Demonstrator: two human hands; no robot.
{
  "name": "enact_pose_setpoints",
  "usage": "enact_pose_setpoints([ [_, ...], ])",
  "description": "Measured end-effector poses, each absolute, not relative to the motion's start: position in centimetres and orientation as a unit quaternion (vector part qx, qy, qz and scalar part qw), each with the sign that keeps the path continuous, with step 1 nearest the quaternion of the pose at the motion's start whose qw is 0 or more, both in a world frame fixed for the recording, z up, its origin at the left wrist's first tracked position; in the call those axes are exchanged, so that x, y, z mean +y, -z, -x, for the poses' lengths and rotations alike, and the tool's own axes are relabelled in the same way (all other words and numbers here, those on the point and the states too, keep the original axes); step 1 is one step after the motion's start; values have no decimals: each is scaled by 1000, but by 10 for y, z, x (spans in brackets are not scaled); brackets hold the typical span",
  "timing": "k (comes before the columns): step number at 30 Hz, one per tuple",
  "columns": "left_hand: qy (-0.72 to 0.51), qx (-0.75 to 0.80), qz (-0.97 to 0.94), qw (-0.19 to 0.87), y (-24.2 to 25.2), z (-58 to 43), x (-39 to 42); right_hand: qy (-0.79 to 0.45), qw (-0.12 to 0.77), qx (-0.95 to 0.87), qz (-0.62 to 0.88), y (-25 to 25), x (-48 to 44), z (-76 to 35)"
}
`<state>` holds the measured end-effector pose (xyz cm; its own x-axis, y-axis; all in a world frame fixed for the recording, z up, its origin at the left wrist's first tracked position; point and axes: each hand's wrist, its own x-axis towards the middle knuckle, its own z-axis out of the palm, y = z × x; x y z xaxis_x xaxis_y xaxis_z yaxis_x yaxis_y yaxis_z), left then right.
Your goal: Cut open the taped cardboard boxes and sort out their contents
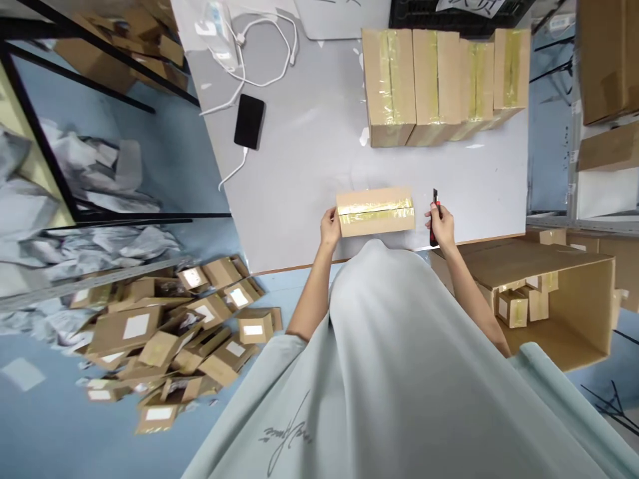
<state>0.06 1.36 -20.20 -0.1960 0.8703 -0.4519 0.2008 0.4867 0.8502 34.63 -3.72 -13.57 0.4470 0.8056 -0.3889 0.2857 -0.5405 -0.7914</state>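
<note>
The box (375, 213) lies on the white table (309, 166) right in front of the person, with its long side running left to right. The left hand (330, 227) holds the box's left end, fingers curled on it. The right hand (442, 226) is just beside the right end, not touching it, closed around a red and black knife (434, 199) that points away from the body.

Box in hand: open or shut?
Shut: the box, in the left hand, has closed flaps and tape along its top; right hand holds a cutter.
</note>
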Motion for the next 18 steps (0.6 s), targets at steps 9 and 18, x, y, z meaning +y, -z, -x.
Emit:
enact_pose_setpoints([
  [9, -385, 697, -446, 408, 132, 3, -26, -298, 143, -399, 855, 210, -16, -392],
  [18, -378, 726, -433, 378, 116, 2, -34, -341, 254, -567, 705, 168, 0, -371],
])
